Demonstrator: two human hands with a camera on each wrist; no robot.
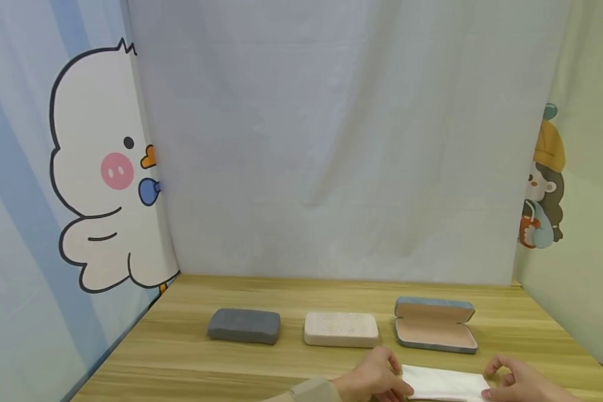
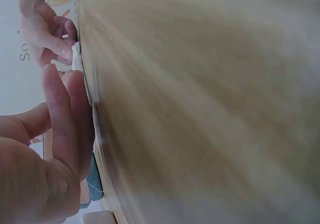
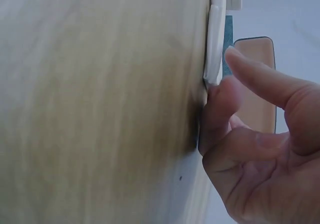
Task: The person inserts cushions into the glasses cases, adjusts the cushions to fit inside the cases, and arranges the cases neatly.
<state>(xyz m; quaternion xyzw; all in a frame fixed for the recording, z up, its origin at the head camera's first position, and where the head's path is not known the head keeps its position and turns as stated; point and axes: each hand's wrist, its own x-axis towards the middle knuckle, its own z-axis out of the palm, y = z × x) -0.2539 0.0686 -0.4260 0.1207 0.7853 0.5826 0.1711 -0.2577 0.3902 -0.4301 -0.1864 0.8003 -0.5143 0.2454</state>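
While the left hand [image 1: 371,377] and right hand [image 1: 520,382] are set against the ends of a white, folded, rectangular cloth [image 1: 444,384] at the frame's lower right, whether either grip pinches cannot be told; above it, an opened blue, peach-lined case [image 1: 434,334] is seen on the wood-grained counter [image 1: 221,368].

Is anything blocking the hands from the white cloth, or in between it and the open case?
Nothing visible blocks either: the left hand and right hand are at the white cloth's two ends, and only table shows between it and the open case.
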